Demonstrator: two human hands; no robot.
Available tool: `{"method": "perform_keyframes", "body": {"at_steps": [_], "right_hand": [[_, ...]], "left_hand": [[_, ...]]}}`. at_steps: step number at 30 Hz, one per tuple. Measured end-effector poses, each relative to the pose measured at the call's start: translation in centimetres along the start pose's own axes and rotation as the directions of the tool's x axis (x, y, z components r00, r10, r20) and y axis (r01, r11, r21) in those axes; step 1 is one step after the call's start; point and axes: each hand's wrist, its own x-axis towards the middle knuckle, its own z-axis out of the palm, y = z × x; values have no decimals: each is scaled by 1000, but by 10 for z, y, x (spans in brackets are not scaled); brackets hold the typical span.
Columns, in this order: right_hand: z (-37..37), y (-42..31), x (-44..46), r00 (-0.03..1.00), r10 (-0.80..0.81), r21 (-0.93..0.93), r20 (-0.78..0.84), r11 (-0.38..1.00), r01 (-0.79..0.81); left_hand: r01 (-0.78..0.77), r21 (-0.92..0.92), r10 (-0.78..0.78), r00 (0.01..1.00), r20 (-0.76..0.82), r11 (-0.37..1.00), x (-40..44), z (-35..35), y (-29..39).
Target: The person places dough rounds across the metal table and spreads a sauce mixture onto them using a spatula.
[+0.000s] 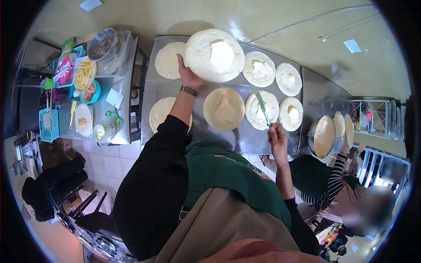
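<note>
My left hand (189,75) holds up a round pizza base (199,63) from beneath, its thumb showing at the rim. A dollop of white spread (222,55) sits on this base. In my right hand (278,136), closed fingers grip a narrow green spatula (264,109), its blade over a pricked pizza base (252,115) with a white patch. Beside it lies a browner base (224,120) with spread in its middle. Other bases with spread, such as one at the back (258,69), lie on the metal table. Two plain bases (170,61) are at the left.
The metal table (197,140) runs in front of me. At the left, a side table bears a steel bowl (103,45), a plate of fries (84,75), green scissors (115,116) and a blue basket (48,125). A person in striped sleeves (335,175) stands at the right near more bases (324,138).
</note>
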Motion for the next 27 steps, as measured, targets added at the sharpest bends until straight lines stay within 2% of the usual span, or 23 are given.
{"method": "perform_keyframes", "body": {"at_steps": [1,2,3,5,6,8,11,13,14,15,17,18,19,20,21,22,23,25,27], "right_hand": [[6,-9,5,1000,-13,53,24,998,12],[11,-16,12,997,-64,-5,44,998,64],[18,-24,20,996,-66,-2,53,998,66],[36,-37,37,953,-291,-272,81,914,302],[46,-39,48,953,-292,-268,82,915,303],[68,-40,62,922,-374,-516,103,772,371],[105,-21,50,948,-271,-624,167,716,315],[119,-23,25,920,-262,-475,291,795,377],[121,-29,15,910,-164,-372,380,874,313],[122,-23,17,908,-164,-370,385,874,315],[118,-8,33,929,-42,-244,367,960,139],[118,-9,47,951,-130,-274,280,939,209],[122,-17,58,957,-186,-349,222,901,256],[127,-12,65,947,-207,-379,246,879,290],[131,-6,69,935,-229,-409,270,852,326],[136,-16,62,935,-233,-410,268,850,330],[141,-24,49,915,-226,-444,334,819,364],[141,-27,26,893,-215,-471,395,787,397],[128,-24,12,752,-456,-550,477,512,659]], "left_hand": [[-43,47,42,999,18,998,-8,1,5],[-25,-11,24,999,-21,1000,0,-45,3],[-33,-7,33,999,-23,999,-5,-53,6],[24,-40,-25,999,-24,999,-19,-62,6],[55,-58,-56,998,-23,997,-26,-65,3],[120,-93,-122,992,-19,988,-41,-67,-4],[208,-149,-211,977,-5,967,-62,-68,-12],[252,-193,-256,967,6,948,-74,-69,-12],[274,-214,-279,960,10,938,-80,-71,-10],[269,-213,-274,962,8,939,-85,-72,-5],[338,-205,-326,941,90,919,-95,-73,2],[339,-207,-327,941,88,918,-102,-69,-1],[306,-114,-308,951,0,945,-108,-62,-6],[279,-14,-279,957,-82,960,-112,-55,-9],[282,-12,-282,956,-78,959,-110,-59,-11],[318,-115,-315,948,44,941,-107,-66,-15],[361,-213,-330,929,166,908,-106,-74,-17],[364,-181,-339,928,151,914,-109,-74,-14],[368,-116,-354,927,124,922,-111,-71,-7]]}}
